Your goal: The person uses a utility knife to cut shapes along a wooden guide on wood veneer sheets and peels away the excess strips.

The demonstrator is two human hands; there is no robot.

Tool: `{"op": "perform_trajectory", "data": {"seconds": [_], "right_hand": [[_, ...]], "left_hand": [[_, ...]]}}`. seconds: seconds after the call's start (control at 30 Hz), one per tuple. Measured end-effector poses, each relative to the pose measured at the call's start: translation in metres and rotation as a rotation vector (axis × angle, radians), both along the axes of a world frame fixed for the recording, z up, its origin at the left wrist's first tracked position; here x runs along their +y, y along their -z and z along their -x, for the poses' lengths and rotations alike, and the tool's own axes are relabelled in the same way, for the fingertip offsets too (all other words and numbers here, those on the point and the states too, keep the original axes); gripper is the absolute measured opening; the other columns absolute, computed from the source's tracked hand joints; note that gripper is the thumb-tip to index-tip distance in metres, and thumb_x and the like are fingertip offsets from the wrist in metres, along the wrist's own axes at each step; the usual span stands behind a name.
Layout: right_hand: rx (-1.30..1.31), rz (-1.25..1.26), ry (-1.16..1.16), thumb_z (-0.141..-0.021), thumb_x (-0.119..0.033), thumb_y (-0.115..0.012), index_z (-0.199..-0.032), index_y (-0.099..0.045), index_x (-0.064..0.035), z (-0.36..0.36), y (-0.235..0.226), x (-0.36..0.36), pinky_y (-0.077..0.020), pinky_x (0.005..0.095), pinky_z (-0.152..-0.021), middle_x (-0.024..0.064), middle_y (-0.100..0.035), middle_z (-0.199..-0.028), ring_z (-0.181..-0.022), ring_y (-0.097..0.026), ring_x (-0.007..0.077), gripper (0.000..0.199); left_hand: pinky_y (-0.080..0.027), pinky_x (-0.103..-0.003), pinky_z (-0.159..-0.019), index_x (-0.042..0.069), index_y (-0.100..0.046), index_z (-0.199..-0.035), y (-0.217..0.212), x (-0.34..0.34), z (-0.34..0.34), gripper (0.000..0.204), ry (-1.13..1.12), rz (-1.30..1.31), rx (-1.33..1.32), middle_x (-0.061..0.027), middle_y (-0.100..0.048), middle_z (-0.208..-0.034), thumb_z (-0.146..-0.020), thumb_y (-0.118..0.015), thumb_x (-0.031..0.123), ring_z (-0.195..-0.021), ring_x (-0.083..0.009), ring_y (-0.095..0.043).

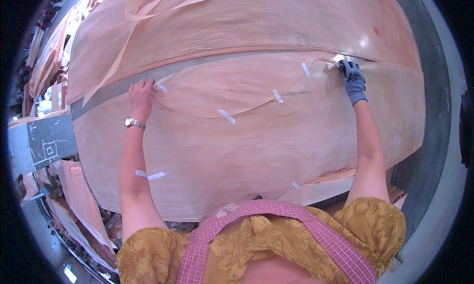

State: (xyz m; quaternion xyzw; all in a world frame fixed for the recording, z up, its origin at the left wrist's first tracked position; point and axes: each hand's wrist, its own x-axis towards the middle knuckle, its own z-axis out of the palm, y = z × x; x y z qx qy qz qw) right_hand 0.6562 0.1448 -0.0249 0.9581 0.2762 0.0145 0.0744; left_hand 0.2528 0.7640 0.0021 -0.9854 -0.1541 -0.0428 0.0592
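A bare left hand [141, 97] presses flat, fingers spread, and a grey-gloved right hand [353, 80] pinches the far edge of a thin pale-pink wood veneer sheet [256, 150].

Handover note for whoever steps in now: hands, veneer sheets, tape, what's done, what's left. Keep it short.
Left hand: bare, wristwatch on, flat on the veneer sheet, fingertips at a tape strip on the seam edge.
Right hand: gloved, pressing the far seam end near a small white object, unclear what.
Done: tape strips already sit along the curved seam of the upper patch piece.
Left: gaps between strips look untaped, so probably more taping.
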Motion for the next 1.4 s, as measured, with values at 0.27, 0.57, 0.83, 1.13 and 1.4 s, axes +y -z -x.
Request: {"op": "perform_trajectory", "data": {"seconds": [0.27,0.57,0.83,1.13,1.4], "right_hand": [[-0.322,-0.339,-0.14,-0.087,-0.022,-0.069,-0.119,-0.064,-0.0163,0.056,-0.034,-0.03,-0.0518,0.0399,-0.092,0.0079,-0.061,-0.123,-0.116,-0.057,0.0279,0.033],[-0.289,-0.303,-0.211,-0.083,-0.013,-0.07,-0.118,-0.064,-0.0162,0.172,-0.075,-0.122,-0.0528,0.0405,-0.09,0.0069,-0.061,-0.124,-0.118,-0.057,0.0281,0.036],[-0.147,-0.198,-0.176,-0.079,-0.01,-0.068,-0.12,-0.062,-0.017,0.277,-0.074,-0.206,-0.0549,0.0417,-0.087,0.0065,-0.06,-0.125,-0.12,-0.056,0.0284,0.042],[-0.04,-0.096,-0.213,-0.084,-0.02,-0.068,-0.114,-0.062,-0.0127,0.362,-0.061,-0.27,-0.0529,0.0407,-0.086,0.0096,-0.062,-0.116,-0.108,-0.06,0.0292,0.032],[0.227,-0.18,-0.122,-0.074,-0.016,-0.077,-0.113,-0.062,-0.0089,0.373,-0.12,-0.276,-0.0544,0.0395,-0.082,0.0135,-0.063,-0.112,-0.1,-0.062,0.0334,0.042]], "left_hand": [[-0.043,-0.042,-0.099,0.01,-0.064,-0.091,-0.049,-0.024,0.031,0.01,0.021,0.102,-0.128,-0.0067,-0.064,-0.094,-0.084,-0.068,0.015,-0.095,-0.0252,-0.061],[-0.041,-0.046,-0.105,0.01,-0.064,-0.091,-0.091,-0.101,0.157,0.009,0.129,0.043,-0.252,-0.0065,-0.067,-0.093,-0.084,-0.069,0.011,-0.101,-0.0226,-0.064],[-0.042,-0.046,-0.103,0.011,-0.063,-0.089,-0.104,-0.193,0.282,0.01,0.109,0.128,-0.112,-0.0061,-0.067,-0.093,-0.081,-0.07,0.009,-0.096,-0.0243,-0.064],[-0.04,-0.045,-0.102,0.012,-0.063,-0.093,-0.093,-0.255,0.363,0.01,0.096,0.252,0.114,-0.0049,-0.064,-0.091,-0.084,-0.065,0.015,-0.096,-0.0221,-0.061],[-0.043,-0.043,-0.093,0.012,-0.064,-0.099,-0.081,-0.274,0.373,0.019,0.053,0.267,0.249,-0.0061,-0.063,-0.091,-0.08,-0.065,0.013,-0.092,-0.0268,-0.06]]}}
